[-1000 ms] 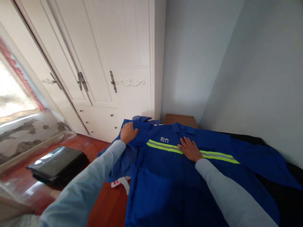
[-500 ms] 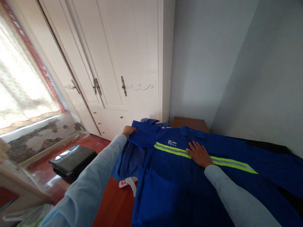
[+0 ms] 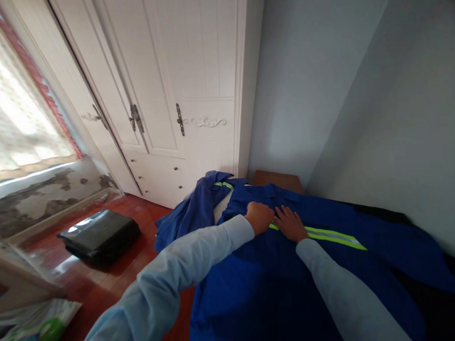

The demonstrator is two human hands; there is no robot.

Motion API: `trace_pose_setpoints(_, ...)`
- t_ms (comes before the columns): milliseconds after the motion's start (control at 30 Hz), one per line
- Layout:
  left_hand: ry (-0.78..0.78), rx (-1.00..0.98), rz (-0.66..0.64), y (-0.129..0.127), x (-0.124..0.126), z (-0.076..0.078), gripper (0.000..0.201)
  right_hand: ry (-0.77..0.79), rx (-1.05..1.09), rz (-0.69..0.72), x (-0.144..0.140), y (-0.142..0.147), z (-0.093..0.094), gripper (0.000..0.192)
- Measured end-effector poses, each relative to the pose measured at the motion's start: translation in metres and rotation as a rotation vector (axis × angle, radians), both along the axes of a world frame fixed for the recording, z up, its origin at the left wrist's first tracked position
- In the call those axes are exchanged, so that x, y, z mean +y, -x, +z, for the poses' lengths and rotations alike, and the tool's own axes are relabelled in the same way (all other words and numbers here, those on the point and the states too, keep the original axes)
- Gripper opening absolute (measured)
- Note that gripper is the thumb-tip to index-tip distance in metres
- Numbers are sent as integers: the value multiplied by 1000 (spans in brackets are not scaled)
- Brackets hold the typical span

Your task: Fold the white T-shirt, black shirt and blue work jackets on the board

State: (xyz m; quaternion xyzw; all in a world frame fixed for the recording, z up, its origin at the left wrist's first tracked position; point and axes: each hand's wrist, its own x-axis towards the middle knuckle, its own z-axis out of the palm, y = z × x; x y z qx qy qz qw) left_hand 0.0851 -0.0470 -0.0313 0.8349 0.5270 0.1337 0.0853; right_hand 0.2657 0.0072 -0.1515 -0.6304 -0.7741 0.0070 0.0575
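A blue work jacket (image 3: 254,284) with a yellow-green and grey reflective stripe (image 3: 336,237) across its chest lies spread out in front of me. My left hand (image 3: 259,218) is a fist on the chest, closed on the jacket's left-side sleeve, which is folded inward; the cloth inside the fist is mostly hidden. Right beside it, my right hand (image 3: 290,224) rests on the chest below the collar (image 3: 275,192), palm down with fingers stretched. The opposite sleeve (image 3: 409,248) extends out to the right.
Another blue garment (image 3: 187,211) with a reflective stripe lies at the left edge. Behind stand a white wardrobe (image 3: 208,146) and a brown wooden piece (image 3: 278,179). A black plastic-wrapped package (image 3: 99,237) sits on the red floor (image 3: 152,267); a plastic bag (image 3: 38,321) is at lower left.
My left hand has moved right with the sleeve, from the jacket's left side to its chest, covering the white logo. The other blue garment now shows more. My right hand stays flat.
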Motion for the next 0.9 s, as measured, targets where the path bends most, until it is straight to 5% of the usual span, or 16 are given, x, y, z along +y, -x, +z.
trace_pose_setpoints(133, -33, 115, -4, 13, -30, -19, 72, 15, 17, -5, -6, 3, 5, 62)
trace_pose_setpoints(267, -130, 31, 112, 60, -55, -44, 86, 19, 89, -25, -6, 4, 15, 56)
trace_pose_setpoints(433, -182, -75, 439, 102, -59, -66, 73, -182, 286, -48, 24, 34, 52, 40)
trace_pose_setpoints(600, -162, -117, 547, 109, -43, -61, 51, -29, 453, 48, 81, 100, 85, 33)
trace_pose_setpoints(733, -127, -175, 630, 110, -35, -57, 40, 75, 447, 52, 121, 145, 84, 38)
trace_pose_setpoints(900, -22, -349, 539, 121, -29, -69, 37, 148, 399, 29, 167, 179, 64, 45)
